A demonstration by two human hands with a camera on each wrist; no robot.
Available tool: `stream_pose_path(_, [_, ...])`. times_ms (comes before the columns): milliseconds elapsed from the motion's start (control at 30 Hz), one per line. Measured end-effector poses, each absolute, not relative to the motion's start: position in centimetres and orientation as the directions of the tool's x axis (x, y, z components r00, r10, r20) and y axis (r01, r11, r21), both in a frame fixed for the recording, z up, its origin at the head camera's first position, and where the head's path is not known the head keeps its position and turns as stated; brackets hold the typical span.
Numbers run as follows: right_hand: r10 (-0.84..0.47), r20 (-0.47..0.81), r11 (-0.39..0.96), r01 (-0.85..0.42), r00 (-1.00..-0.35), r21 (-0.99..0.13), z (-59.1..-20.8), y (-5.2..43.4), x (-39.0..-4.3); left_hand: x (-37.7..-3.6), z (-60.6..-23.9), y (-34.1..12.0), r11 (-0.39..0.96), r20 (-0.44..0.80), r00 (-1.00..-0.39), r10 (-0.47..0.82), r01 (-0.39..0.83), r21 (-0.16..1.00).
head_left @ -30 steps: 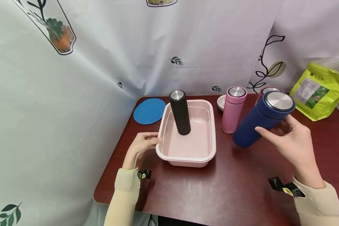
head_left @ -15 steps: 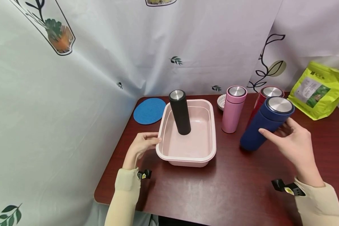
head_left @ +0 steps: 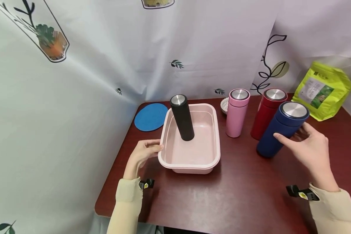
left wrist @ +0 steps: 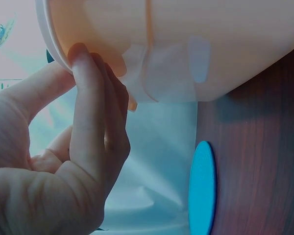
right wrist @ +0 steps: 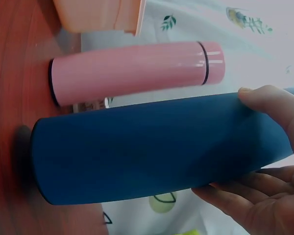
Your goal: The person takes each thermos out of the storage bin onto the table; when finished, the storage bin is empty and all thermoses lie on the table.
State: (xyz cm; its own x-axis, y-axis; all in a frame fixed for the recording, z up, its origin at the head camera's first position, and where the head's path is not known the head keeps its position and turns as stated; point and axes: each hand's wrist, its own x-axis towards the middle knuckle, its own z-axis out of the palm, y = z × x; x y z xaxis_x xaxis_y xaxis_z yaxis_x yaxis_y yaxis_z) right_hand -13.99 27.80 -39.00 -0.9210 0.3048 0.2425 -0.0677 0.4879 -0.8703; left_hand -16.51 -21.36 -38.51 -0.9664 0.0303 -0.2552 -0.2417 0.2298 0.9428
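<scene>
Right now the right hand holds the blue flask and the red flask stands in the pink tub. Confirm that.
Not quite. The flask in the pink tub is the black flask; the red flask stands on the table. The right hand does hold the blue flask, as the head view shows.

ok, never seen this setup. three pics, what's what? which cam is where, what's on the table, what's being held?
No machine here: a person works with two bare hands and wears three cameras. The wide picture comes from the head camera, looking down at a dark red table. The other two come from cameras on the wrists, so they show each hand close up and turned sideways.

The left hand pinches the rim of a pink tub; the left wrist view shows the fingers against that rim. A black flask stands in the tub.

The right hand holds a blue flask, tilted, its base at or near the table. The right wrist view shows it with the pink flask behind.

Also on the table: a red flask, a blue round mat, a small white dish and a green bag.
</scene>
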Motion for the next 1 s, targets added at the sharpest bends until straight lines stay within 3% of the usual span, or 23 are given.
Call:
stream_pose_path(500, [0.359, 0.281, 0.532, -0.052, -0.890, -0.845, -39.8, 29.3, -15.5, -16.1, -38.5, -22.1, 0.233, -0.252, -0.968, 0.022, -0.240, 0.942])
stream_pose_path(1000, [0.554, 0.206, 0.452, 0.084, -0.807, -0.888, -40.3, 30.7, -16.8, -16.7, -38.6, -21.6, 0.234, -0.250, -0.967, 0.043, -0.234, 0.944])
